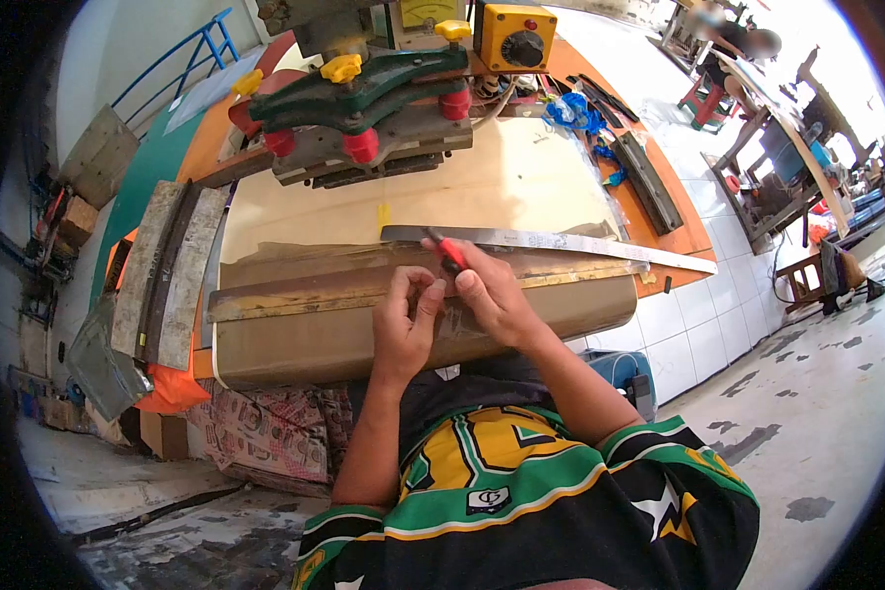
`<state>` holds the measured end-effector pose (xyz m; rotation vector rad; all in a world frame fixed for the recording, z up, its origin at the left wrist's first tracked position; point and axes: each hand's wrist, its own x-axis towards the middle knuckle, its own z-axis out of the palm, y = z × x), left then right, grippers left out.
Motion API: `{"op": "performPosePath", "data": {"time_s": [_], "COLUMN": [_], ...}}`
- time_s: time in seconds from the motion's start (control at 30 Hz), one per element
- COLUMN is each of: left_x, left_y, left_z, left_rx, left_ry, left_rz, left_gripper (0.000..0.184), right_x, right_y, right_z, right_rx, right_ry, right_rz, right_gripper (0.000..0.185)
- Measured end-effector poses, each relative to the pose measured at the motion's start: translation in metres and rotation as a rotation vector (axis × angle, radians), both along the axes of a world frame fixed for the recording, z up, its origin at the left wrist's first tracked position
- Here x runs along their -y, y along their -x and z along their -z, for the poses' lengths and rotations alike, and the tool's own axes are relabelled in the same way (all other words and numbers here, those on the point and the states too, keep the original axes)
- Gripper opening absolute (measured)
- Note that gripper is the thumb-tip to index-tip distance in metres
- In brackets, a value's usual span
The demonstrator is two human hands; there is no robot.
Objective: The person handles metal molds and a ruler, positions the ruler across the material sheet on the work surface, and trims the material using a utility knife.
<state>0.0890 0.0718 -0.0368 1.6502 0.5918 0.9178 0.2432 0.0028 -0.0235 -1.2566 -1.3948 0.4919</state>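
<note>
My right hand is closed around a small red and black tool, its dark tip pointing up and to the left. Close beside it, my left hand has its thumb and forefinger pinched together; whatever lies between them is too small to make out. Both hands are above the front of a padded, brown-covered work surface. Just beyond them a long metal ruler lies across the pale sheet, reaching past the right edge. A short yellow mark shows near the ruler's left end.
A machine head with red feet and yellow knobs overhangs the back. A yellow control box is behind it. Metal bars lie at left, a dark bar at right. Another person sits far off at upper right.
</note>
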Motion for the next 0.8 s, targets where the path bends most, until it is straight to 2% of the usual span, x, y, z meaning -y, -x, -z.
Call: {"op": "performPosePath", "data": {"time_s": [0.03,0.07,0.13,0.2,0.27,0.33,0.43,0.53,0.63,0.77,0.8], "left_x": [0.000,0.001,0.003,0.002,0.002,0.005,0.001,0.001,0.004,0.004,0.004], "left_y": [-0.001,-0.001,-0.005,-0.006,-0.007,-0.007,-0.004,-0.003,-0.007,0.000,0.000], "left_z": [0.000,-0.001,-0.007,0.000,0.005,0.007,0.014,0.015,0.014,0.014,0.015], "left_rx": [0.023,0.025,-0.047,-0.032,-0.014,-0.012,0.012,0.035,0.102,-0.004,-0.017], "left_ry": [-0.030,-0.030,-0.293,-0.318,-0.342,-0.371,-0.312,-0.277,-0.182,-0.183,-0.212], "left_rz": [-0.037,-0.035,-0.149,-0.177,-0.204,-0.250,-0.300,-0.340,-0.370,-0.278,-0.294], "left_gripper": [0.025,0.025,0.028,0.029,0.030,0.031,0.030,0.030,0.030,0.033,0.033], "right_x": [-0.002,0.000,-0.002,-0.001,0.003,-0.001,-0.002,-0.004,-0.003,-0.001,0.001], "right_y": [0.000,-0.001,-0.001,-0.003,-0.007,-0.007,-0.001,-0.003,-0.001,-0.001,-0.001], "right_z": [0.002,0.001,0.001,-0.003,-0.013,-0.005,-0.007,-0.008,-0.004,-0.005,-0.011], "right_rx": [0.094,0.081,0.101,0.121,0.158,0.148,0.089,0.173,0.176,0.235,0.250], "right_ry": [-0.101,-0.044,-0.054,-0.065,0.105,0.059,0.007,0.164,0.130,0.075,0.142], "right_rz": [-0.010,-0.093,-0.108,-0.119,-0.243,-0.251,-0.292,-0.351,-0.288,-0.261,-0.287], "right_gripper": [0.056,0.062,0.063,0.065,0.070,0.072,0.079,0.090,0.097,0.100,0.097]}}
